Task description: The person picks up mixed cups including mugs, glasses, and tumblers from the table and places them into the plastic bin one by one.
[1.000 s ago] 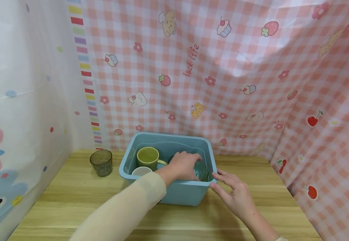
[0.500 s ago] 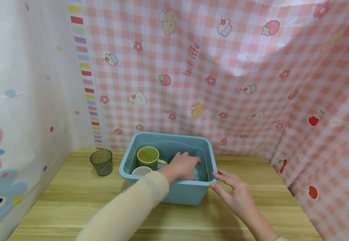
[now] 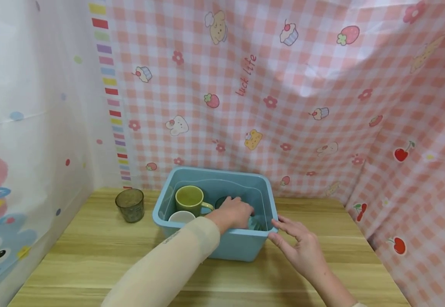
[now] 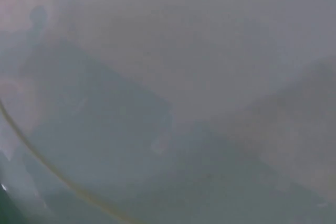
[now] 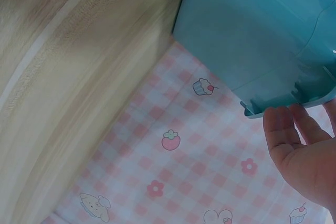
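A light blue plastic bin point(image 3: 230, 245) stands on the wooden table. My left hand point(image 3: 234, 213) reaches down inside it at the right and grips a clear teal glass point(image 3: 254, 223); the fingertips are mostly hidden. Left of that hand in the bin are a green mug point(image 3: 189, 198) with its handle to the right and a white cup point(image 3: 181, 217). Part of another dark round rim shows behind the hand. My right hand point(image 3: 298, 243) holds the bin's front right corner at the rim with thumb and fingers. The left wrist view is a blur of pale surfaces.
A smoky brown glass point(image 3: 130, 206) stands upright on the table point(image 3: 103, 256), left of the bin. Pink checked cloth point(image 3: 222, 85) hangs close behind the bin and along the right; a white printed cloth point(image 3: 45, 111) hangs at the left.
My left hand has sunk deeper into the bin, and the teal glass sits lower with it. The right hand stays at the bin's corner.
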`<action>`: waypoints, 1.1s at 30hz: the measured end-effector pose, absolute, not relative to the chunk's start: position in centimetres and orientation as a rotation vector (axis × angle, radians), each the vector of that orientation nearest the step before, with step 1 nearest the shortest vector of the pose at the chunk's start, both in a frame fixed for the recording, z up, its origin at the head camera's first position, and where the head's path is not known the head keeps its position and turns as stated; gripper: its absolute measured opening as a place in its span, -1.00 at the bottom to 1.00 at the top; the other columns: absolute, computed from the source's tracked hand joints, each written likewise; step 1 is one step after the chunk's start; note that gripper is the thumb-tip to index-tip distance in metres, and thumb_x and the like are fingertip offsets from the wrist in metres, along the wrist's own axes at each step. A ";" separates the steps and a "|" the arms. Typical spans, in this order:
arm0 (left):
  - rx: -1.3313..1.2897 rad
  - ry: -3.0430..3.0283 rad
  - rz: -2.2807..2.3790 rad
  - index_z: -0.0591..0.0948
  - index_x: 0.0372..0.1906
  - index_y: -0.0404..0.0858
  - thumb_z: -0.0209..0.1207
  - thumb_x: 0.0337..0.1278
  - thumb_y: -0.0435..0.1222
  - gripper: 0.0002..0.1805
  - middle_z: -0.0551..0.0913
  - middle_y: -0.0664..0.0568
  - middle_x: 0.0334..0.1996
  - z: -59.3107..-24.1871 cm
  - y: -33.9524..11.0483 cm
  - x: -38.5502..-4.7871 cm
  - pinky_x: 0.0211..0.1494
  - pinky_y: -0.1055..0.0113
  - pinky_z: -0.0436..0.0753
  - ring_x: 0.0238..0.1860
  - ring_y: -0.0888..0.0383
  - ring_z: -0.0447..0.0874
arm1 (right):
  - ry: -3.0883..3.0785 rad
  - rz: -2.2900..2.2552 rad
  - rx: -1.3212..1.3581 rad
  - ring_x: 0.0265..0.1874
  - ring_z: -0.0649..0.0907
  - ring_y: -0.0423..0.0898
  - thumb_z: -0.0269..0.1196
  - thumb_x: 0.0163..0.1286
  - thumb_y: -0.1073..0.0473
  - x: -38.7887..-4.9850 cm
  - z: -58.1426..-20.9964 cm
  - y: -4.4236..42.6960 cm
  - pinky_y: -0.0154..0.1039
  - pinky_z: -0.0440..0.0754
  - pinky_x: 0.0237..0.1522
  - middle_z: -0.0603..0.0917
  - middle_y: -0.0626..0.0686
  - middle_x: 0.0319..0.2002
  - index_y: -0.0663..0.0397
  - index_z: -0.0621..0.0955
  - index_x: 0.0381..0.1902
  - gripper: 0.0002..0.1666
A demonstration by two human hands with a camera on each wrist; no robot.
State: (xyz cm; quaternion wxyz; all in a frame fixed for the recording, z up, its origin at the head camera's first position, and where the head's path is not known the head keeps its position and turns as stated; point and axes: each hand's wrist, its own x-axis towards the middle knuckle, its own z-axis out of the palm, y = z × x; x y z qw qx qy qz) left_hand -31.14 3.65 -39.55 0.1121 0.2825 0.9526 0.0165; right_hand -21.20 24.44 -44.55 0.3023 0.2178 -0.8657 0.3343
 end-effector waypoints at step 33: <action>0.750 2.834 0.179 0.64 0.41 0.12 0.30 0.32 0.31 -0.33 0.70 0.20 0.35 -39.2 3.1 -31.0 0.55 -0.15 0.43 0.44 -0.04 0.55 | -2.348 0.858 0.559 0.17 0.79 0.13 0.56 0.30 0.20 -21.2 -44.2 24.4 0.18 0.80 0.08 0.82 0.10 0.19 0.02 0.82 0.12 -0.58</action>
